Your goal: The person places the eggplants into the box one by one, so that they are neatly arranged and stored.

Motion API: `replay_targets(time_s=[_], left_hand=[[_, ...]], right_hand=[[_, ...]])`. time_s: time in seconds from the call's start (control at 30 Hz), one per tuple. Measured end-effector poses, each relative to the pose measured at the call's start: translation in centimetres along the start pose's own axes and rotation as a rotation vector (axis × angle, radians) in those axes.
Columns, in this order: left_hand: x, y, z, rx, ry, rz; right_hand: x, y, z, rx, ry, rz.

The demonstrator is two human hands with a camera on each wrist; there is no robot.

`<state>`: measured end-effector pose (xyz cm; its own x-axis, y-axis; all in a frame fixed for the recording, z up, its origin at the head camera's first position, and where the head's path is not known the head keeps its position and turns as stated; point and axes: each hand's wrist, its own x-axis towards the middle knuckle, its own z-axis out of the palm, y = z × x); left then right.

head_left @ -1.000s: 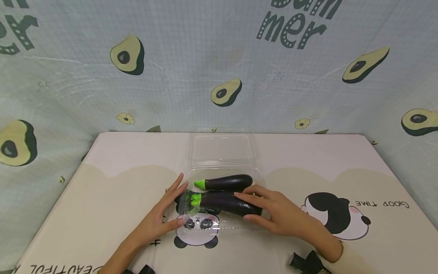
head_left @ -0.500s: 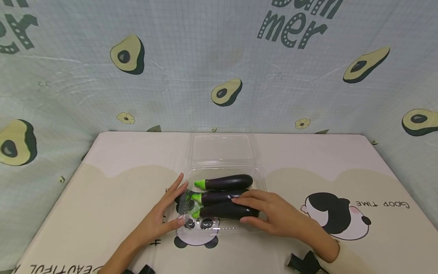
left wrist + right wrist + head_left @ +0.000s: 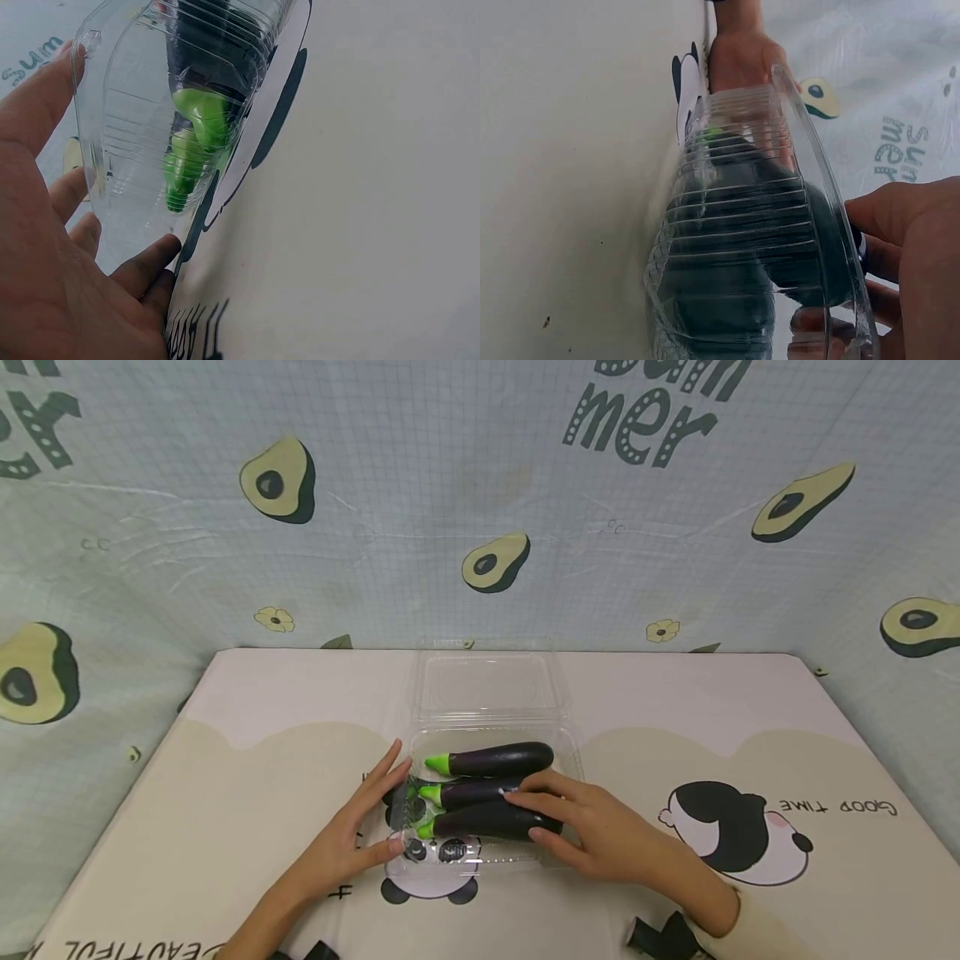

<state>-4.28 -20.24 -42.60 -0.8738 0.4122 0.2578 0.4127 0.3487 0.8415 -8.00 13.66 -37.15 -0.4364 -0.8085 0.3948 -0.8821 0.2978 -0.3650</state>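
Pale, faintly creased sheet printed with avocados behind; smooth cream table before it.

Head view: thin clear plastic box mid-table, lid folded back toward the far edge. Glossy dark eggplants inside, roughly parallel, green caps toward the box's left side: far eggplant, middle eggplant, near eggplant. Left hand unclenched, fingers spread against that side, gripping nothing. Right hand grasps the near eggplant toward its blunt end, thumb on the side facing the person.

Left wrist view: stacked ribs in the plastic, rounded caps bunched behind; one fingertip meets the rim.

Right wrist view: ribs again, bulging dark bodies behind; right fingertips partly visible through plastic; brown speck on the table.
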Motion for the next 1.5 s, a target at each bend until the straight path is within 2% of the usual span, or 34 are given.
replay_targets(time_s=[0.5,0.9,1.27,1.5], left_hand=[[0.1,0.1,-0.1,-0.006,-0.004,0.007],[0.1,0.1,-0.1,-0.005,-0.002,0.007],[0.1,0.1,-0.1,-0.011,-0.007,0.012],[0.0,0.1,-0.2,-0.009,-0.007,0.015]], right_hand=[[-0.4,0.2,-0.3,0.002,-0.102,0.035],[-0.2,0.4,-0.6,-0.042,-0.168,-0.008],[0.0,0.7,-0.9,-0.083,-0.145,-0.055],[0.0,0.6,-1.1,-0.09,-0.148,-0.05]])
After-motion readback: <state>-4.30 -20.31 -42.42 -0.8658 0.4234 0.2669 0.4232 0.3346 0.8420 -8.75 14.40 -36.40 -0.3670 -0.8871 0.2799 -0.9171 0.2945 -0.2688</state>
